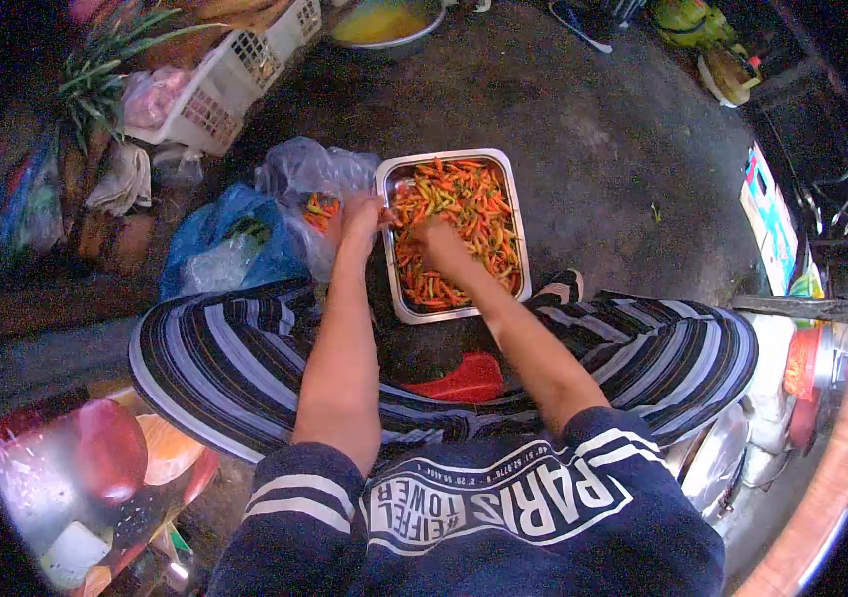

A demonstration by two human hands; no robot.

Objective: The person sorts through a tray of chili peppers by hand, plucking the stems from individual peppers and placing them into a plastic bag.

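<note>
A rectangular metal tray (515, 204) full of red, orange and green chili peppers (464, 199) sits on the ground in front of me. My left hand (362, 214) is at the tray's left rim, its fingers pinched on a chili. My right hand (432, 237) reaches into the heap of chilies inside the tray, fingers closed among them. Just left of the tray, a clear plastic bag (309, 174) holds a few more chilies (320, 209).
A blue plastic bag (225, 244) lies left of the clear one. A white basket (230, 85) stands far left, a yellow bowl (384, 22) at the top. Pots and containers crowd the lower left and the right side. Bare ground stretches right of the tray.
</note>
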